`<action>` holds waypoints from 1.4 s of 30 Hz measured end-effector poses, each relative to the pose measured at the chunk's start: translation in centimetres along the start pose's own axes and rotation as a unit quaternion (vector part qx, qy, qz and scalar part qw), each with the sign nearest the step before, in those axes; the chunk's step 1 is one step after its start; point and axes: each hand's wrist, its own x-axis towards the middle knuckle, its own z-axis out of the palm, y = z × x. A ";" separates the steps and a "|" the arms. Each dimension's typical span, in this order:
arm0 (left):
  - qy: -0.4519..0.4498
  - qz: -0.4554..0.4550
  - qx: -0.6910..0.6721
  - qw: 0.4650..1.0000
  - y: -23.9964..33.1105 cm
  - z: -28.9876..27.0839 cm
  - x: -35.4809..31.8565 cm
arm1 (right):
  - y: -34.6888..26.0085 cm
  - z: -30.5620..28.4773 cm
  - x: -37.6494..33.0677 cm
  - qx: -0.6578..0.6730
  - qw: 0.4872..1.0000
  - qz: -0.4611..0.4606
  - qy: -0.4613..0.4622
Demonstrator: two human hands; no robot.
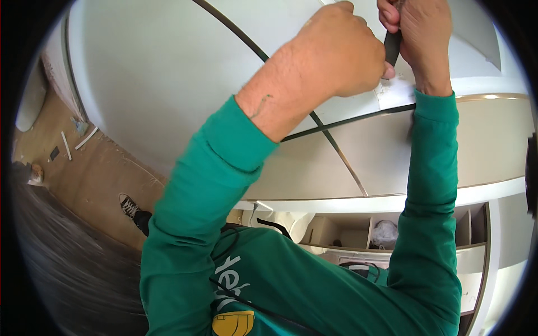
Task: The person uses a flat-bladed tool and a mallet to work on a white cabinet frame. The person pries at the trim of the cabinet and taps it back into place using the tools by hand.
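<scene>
My left hand [347, 53] is raised in front of the pale panels with its fingers curled closed and the back of the hand showing. Its thumb presses at the lower end of a dark flat strip-like piece [393, 47], whose exact kind I cannot make out. Higher and to the right, my right hand [427, 31] closes round the upper part of that same piece. The top of the right hand is cut off by the frame edge. Behind both hands, a white panel [395, 89] shows a pale patch with small marks.
Dark strips [235, 31] and a metallic seam [347, 162] divide the panels. Below runs a shelf unit with open compartments [342, 229], one holding a plastic bag [385, 232]. On the brown floor [95, 179] lie white offcuts [87, 138]. A sneaker [128, 205] shows at lower left.
</scene>
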 end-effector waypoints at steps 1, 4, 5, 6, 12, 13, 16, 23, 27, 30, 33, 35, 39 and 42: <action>0.010 0.018 -0.008 1.000 -0.2 -0.2 -0.1 | 0.0 -0.1 -0.1 -0.002 1.000 0.005 0.007; 0.075 0.056 0.022 0.995 -0.9 -0.8 -1.0 | 0.3 -0.5 -0.5 -0.019 1.000 -0.022 0.007; 0.085 0.055 0.030 0.994 -0.9 -0.7 -1.1 | 0.6 -0.4 -0.5 -0.008 0.999 -0.037 0.001; 0.095 0.054 0.036 0.993 -0.8 -0.7 -1.1 | 0.8 -0.5 -0.3 -0.003 0.999 -0.033 0.000; 0.098 0.031 0.005 0.995 -0.5 0.4 -0.4 | 1.4 -1.5 0.2 0.011 1.000 0.021 0.012; 0.100 0.030 0.025 0.994 -0.3 0.6 -0.2 | 1.3 -1.4 0.1 0.012 1.000 0.018 0.012; 0.137 0.038 0.040 0.989 -0.2 0.6 -0.6 | 1.1 -0.9 -0.3 0.004 1.000 0.014 0.012; 0.083 0.022 0.053 0.995 0.0 0.5 -0.1 | 1.0 -0.8 -0.6 -0.054 0.998 -0.018 0.007; 0.093 0.047 0.049 0.993 -0.2 0.6 -0.1 | 1.1 -1.0 -0.9 -0.073 0.997 -0.004 -0.001; 0.104 0.050 0.051 0.992 -0.3 0.3 -0.5 | 0.6 -0.9 -0.9 -0.056 0.998 0.027 -0.008; 0.083 0.034 0.068 0.994 0.0 0.4 0.0 | 1.0 -0.9 -0.7 -0.074 0.997 0.021 0.003; 0.117 0.054 0.030 0.991 -0.2 0.0 -0.6 | -0.1 -0.9 -0.3 -0.070 0.995 0.060 0.027; 0.113 0.058 0.000 0.992 -0.6 0.2 -0.5 | 1.1 -1.2 -0.6 -0.028 0.998 0.025 0.048; 0.129 0.078 -0.016 0.988 -0.8 0.1 -0.7 | 1.0 -1.1 -1.1 -0.004 0.998 0.013 0.061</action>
